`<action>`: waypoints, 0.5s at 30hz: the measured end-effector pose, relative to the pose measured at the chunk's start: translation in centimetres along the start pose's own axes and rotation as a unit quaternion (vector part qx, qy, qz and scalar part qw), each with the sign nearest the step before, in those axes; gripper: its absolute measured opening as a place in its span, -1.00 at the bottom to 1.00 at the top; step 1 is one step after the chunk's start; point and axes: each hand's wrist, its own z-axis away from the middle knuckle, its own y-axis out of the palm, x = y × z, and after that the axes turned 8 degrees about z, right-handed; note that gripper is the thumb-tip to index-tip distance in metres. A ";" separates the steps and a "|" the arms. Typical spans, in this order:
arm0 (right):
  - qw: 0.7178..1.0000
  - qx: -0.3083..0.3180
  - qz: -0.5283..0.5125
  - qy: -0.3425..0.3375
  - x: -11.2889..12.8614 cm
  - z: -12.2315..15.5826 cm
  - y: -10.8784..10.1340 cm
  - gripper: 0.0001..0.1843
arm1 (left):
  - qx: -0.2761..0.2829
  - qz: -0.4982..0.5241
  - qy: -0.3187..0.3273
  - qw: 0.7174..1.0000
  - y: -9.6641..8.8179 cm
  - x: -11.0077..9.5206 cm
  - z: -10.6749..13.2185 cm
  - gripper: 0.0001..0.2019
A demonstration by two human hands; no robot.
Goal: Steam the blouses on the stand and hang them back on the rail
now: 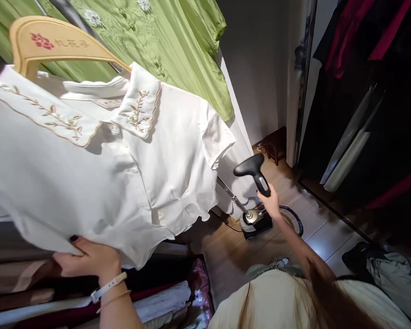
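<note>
A white blouse (99, 178) with an embroidered collar hangs on a pale wooden hanger (51, 43) at the left. My left hand (87, 258) grips the blouse's lower hem, thumb on top, pulling the cloth taut. My right hand (270, 201) is stretched out to the right and wrapped round the handle of a black steamer head (251, 170), held in the air beside the blouse's right sleeve. Below it on the wooden floor stands the steamer base (255, 221) with its pole and black hose.
A green garment (171, 41) hangs behind the blouse. Folded fabrics (171, 301) are piled at the lower left. Dark and red clothes (363, 91) hang at the right, and a heap of clothing (387, 269) lies on the floor.
</note>
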 end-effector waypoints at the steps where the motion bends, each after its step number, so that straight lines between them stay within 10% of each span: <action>1: 0.999 -0.034 -0.002 0.016 -0.8 0.7 -1.2 -0.54 | -0.039 -0.009 0.001 0.999 0.8 0.7 0.3 -0.75; 7: 0.981 -0.174 0.007 0.085 -3.8 3.8 -7.7 -0.55 | -0.015 0.015 -0.016 1.000 6.4 3.2 1.9 -0.71; 15: 0.967 -0.212 0.042 0.134 -5.4 7.3 -12.8 -0.49 | 0.087 0.118 0.010 0.989 11.7 -0.2 5.0 -0.63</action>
